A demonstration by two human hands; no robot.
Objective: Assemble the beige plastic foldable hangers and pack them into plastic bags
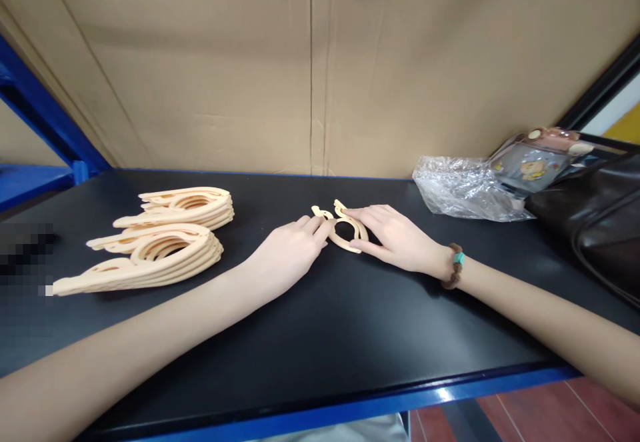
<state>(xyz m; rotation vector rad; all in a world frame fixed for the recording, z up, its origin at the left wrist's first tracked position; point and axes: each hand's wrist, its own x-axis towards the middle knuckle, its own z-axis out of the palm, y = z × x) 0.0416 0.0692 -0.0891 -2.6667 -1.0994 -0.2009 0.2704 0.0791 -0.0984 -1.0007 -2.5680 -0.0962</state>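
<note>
A beige, plastic-looking piece (344,245) with a round ring and two short curved arms lies on the black tabletop, in the middle of the view. My left hand (295,249) has its fingers closed on the ring's left side; the fingertips are partly hidden. From the right, my right hand (395,237) grips the same piece, with the thumb at the ring's near edge and the fingers over the far arm. To the left lie two stacks of similar beige pieces, a nearer stack (200,262) and a farther stack (210,210).
Crumpled clear plastic wrap (460,189) lies at the back right, beside a clear bag with a cartoon print (535,165) and a dark leather-like bag (595,209). Cardboard (225,82) stands behind the black table (320,355), which has a blue front edge.
</note>
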